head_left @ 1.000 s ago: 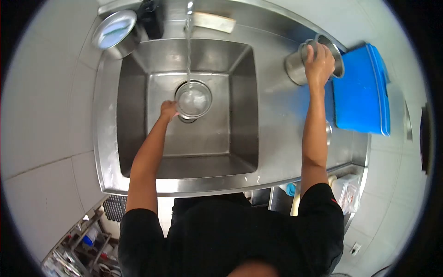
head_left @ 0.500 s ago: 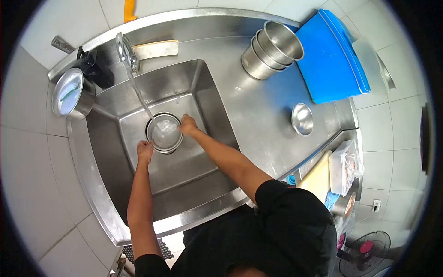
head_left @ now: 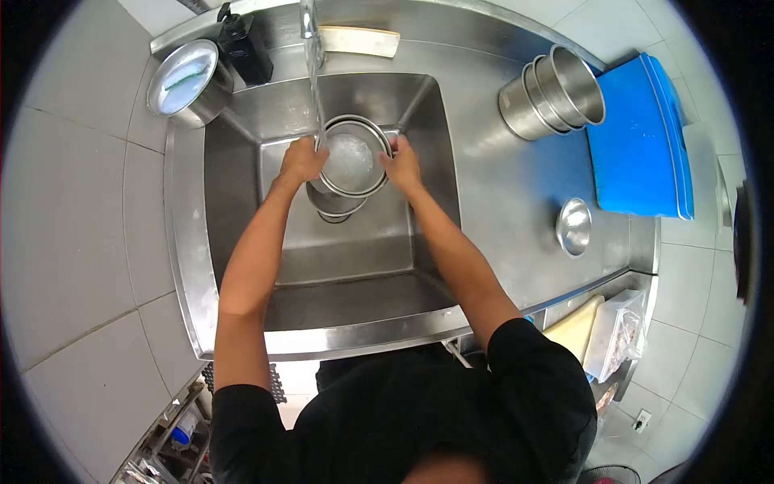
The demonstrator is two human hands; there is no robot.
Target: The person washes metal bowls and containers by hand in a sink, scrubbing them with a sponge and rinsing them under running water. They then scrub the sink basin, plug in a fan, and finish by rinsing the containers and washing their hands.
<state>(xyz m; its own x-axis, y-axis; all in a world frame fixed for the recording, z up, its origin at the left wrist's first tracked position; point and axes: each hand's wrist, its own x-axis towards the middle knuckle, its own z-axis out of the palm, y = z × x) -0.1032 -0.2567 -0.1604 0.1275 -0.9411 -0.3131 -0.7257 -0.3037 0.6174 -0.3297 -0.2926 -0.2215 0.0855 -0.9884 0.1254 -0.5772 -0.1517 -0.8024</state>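
My left hand grips the left rim of a round steel pot in the sink. On the opposite side, my right hand has its fingers closed on the rim. Pale, frothy water shows inside the pot. Another steel pot sits on the sink floor below, partly hidden under the held one. Water runs from the faucet in a stream that comes down beside my left hand, at the pot's left edge.
A stack of steel pots, a blue cooler box and a small steel bowl occupy the right counter. Left of the faucet stand a black pump bottle and a steel pot with cloudy contents.
The held pot has come up and away from the lower pot, which now shows beneath it. My left hand has moved up along the rim. The view has shifted and turned.
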